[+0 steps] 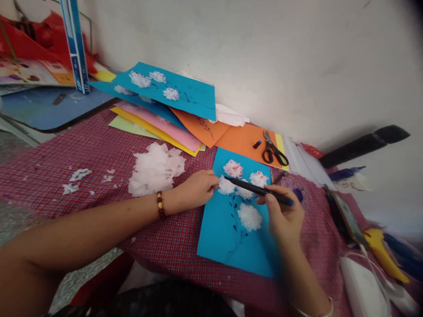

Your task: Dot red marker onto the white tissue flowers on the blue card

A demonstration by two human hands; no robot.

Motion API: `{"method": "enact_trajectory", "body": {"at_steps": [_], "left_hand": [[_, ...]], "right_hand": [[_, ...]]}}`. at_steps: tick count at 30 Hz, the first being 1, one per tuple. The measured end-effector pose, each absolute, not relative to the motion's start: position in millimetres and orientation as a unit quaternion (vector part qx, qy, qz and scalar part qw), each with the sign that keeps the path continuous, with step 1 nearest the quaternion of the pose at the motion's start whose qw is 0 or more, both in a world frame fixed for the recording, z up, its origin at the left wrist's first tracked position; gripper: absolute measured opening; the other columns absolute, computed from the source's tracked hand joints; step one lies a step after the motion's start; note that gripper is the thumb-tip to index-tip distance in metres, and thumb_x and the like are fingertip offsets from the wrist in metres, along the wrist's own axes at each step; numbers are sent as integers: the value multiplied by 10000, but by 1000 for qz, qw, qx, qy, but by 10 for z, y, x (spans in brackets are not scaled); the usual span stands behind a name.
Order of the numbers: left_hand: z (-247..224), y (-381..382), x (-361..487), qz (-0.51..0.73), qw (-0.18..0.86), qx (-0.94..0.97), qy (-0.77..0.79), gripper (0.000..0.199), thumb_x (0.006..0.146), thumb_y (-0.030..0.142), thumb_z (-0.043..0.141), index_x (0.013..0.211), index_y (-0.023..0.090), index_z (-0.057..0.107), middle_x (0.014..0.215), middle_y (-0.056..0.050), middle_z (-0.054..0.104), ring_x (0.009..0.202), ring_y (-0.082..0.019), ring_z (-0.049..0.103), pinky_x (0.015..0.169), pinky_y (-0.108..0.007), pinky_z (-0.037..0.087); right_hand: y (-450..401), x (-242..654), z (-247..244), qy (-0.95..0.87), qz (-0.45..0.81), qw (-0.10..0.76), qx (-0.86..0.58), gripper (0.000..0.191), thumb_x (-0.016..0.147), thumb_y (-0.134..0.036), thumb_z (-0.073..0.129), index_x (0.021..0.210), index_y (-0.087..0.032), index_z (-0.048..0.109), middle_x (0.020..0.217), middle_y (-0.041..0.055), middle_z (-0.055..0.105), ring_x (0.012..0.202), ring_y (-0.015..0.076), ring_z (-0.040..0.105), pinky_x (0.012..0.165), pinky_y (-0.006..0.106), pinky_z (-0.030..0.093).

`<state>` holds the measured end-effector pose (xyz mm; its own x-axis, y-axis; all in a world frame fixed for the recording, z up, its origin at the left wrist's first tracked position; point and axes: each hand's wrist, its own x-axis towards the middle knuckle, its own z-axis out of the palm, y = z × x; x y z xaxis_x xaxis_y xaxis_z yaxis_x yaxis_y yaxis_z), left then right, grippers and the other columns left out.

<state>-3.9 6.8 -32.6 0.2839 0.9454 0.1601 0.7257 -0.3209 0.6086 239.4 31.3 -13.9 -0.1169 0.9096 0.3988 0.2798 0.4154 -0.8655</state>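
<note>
A blue sheet of paper (pixel 212 232) lies on the checked cloth, bearing several white paper flowers (pixel 250 217) and dark-blue drawn stems and leaves. Two upper flowers (pixel 233 168) have red marks. In my right hand (pixel 287 216) is a black marker pen (pixel 245 185) with a blue end, its tip pointing left over the leftmost flower (pixel 227 186). Whether the tip touches the flower I cannot tell. My left hand (pixel 198 188) has its fingers curled at the sheet's left edge, beside that flower; what is between the fingertips is hidden.
White cut paper pieces (pixel 155 168) are piled on the checked tablecloth (pixel 106 196). Behind them are coloured sheets (pixel 157 122), topped by another flowered blue sheet (pixel 196 93). Scissors (pixel 274 151) and a small blue cap (pixel 257 144) rest on orange paper. A phone (pixel 346 218) lies right.
</note>
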Motion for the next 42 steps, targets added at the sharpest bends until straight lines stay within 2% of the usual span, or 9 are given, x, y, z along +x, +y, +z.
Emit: {"method": "enact_trajectory", "body": {"at_steps": [6, 13, 22, 33, 39, 42], "left_hand": [[-320, 63, -39, 262, 216, 771, 538, 207, 773, -2, 451, 721, 172, 551, 829, -53, 558, 816, -190, 523, 742, -328, 411], [-298, 60, -37, 259, 218, 771, 539, 202, 760, -8, 459, 704, 173, 532, 804, -49, 536, 799, -188, 503, 729, -325, 396], [-313, 63, -50, 267, 218, 772, 534, 188, 743, 10, 450, 717, 174, 538, 817, -50, 559, 776, -181, 508, 708, -322, 404], [-263, 56, -44, 252, 230, 764, 548, 193, 733, -2, 450, 680, 176, 504, 790, -47, 548, 765, -180, 506, 692, -321, 371], [-260, 60, -46, 248, 227, 765, 549, 193, 741, 2, 449, 688, 175, 519, 790, -45, 545, 756, -177, 502, 686, -319, 365], [-260, 53, -43, 250, 225, 765, 549, 193, 752, 2, 455, 701, 169, 538, 790, -45, 542, 757, -177, 502, 689, -320, 364]], "right_hand": [[300, 2457, -131, -682, 313, 508, -423, 165, 847, -358, 711, 949, -229, 705, 701, 6, 687, 627, 167, 674, 604, 287, 509], [321, 2464, -177, -714, 295, 459, -438, 143, 824, -342, 719, 925, -242, 724, 719, 8, 694, 657, 169, 672, 658, 299, 511], [381, 2667, -153, -653, 305, 547, -425, 155, 805, -356, 737, 886, -224, 722, 729, 9, 672, 647, 168, 649, 616, 290, 504], [409, 2651, -178, -688, 327, 481, -433, 99, 840, -305, 697, 906, -234, 717, 698, -4, 681, 651, 160, 649, 626, 278, 490], [393, 2629, -163, -687, 331, 494, -418, 98, 843, -303, 690, 911, -236, 710, 705, -7, 685, 652, 160, 652, 625, 278, 489], [365, 2583, -161, -703, 324, 473, -421, 101, 839, -302, 689, 910, -234, 712, 720, 0, 691, 668, 166, 654, 642, 288, 495]]}}
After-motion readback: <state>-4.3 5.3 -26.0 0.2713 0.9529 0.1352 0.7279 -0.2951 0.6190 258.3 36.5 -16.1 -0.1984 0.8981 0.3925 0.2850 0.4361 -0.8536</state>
